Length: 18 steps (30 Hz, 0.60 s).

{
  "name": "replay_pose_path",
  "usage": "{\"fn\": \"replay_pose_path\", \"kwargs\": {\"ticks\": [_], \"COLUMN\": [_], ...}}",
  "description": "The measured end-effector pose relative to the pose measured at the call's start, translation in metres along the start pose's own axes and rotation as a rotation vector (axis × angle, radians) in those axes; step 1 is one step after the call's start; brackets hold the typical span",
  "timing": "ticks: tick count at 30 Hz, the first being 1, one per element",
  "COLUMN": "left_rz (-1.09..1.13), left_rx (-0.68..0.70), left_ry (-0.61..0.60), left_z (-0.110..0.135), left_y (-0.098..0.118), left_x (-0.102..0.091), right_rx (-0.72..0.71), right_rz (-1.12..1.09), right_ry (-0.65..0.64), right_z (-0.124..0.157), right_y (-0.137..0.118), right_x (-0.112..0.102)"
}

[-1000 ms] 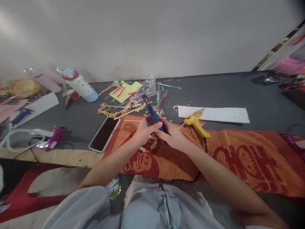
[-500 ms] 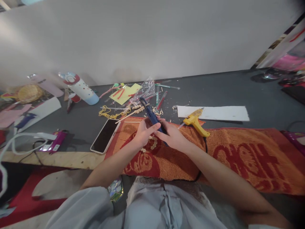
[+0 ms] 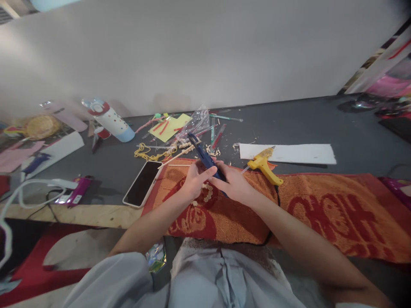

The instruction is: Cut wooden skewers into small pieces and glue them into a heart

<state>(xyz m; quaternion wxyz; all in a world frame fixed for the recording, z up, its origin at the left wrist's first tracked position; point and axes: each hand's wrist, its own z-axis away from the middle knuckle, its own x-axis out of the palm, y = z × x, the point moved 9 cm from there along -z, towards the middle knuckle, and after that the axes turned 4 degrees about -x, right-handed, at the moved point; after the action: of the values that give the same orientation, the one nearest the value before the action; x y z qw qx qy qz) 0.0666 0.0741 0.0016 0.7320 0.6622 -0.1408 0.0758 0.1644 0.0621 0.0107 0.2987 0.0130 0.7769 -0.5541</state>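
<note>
With the clock face centred on the hands and twelve pointing away from the person, an orange-and-red terry towel point(image 3: 244, 224) is covering the near edge of the dark grey surface point(image 3: 295, 122) from six round to four o'clock. On it, at six o'clock, small pale pieces set in a curve point(image 3: 208, 194) are lying just nearer than the hands. The left hand point(image 3: 194, 179) and the right hand point(image 3: 234, 183) are meeting above the towel, both holding a long dark blue handheld tool point(image 3: 203, 153). The fingers of both hands are curling narrowly round it, and its far end is pointing to eleven o'clock. I cannot tell whether the fingers are also gripping something smaller.

At eight o'clock a black-screened phone in a pale case point(image 3: 143, 185) is lying partly against the towel. At three o'clock a yellow plastic glue gun point(image 3: 263, 166) is resting across a flat white strip point(image 3: 303, 153). At nine o'clock a tangle of yellow string point(image 3: 146, 153) is lying. Farther off, a yellow paper sheet point(image 3: 163, 136) is lying at ten o'clock, crumpled clear plastic point(image 3: 199, 121) at twelve. A white dotted bottle with a light blue base point(image 3: 112, 122) is leaning in view beyond the phone.
</note>
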Motion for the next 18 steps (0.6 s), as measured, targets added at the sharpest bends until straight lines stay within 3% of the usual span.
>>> {"fn": "replay_pose_path", "kwargs": {"ticks": [10, 14, 16, 18], "left_rz": [-0.183, -0.522, -0.811, -1.115], "left_rx": [0.004, 0.211, 0.365, 0.607], "left_ry": [0.010, 0.016, 0.115, 0.241], "left_z": [-0.005, -0.001, 0.004, 0.014], "left_y": [0.003, 0.031, 0.055, 0.082], "left_x": [-0.001, -0.001, -0.004, -0.002], "right_rx": [0.045, 0.165, 0.208, 0.228], "right_rz": [-0.067, -0.059, -0.074, -0.080], "right_ry": [0.004, 0.080, 0.088, 0.076], "right_z": [-0.003, -0.003, -0.003, -0.003], "right_y": [0.003, 0.017, 0.024, 0.029], "right_x": [-0.003, -0.014, -0.017, -0.017]}}
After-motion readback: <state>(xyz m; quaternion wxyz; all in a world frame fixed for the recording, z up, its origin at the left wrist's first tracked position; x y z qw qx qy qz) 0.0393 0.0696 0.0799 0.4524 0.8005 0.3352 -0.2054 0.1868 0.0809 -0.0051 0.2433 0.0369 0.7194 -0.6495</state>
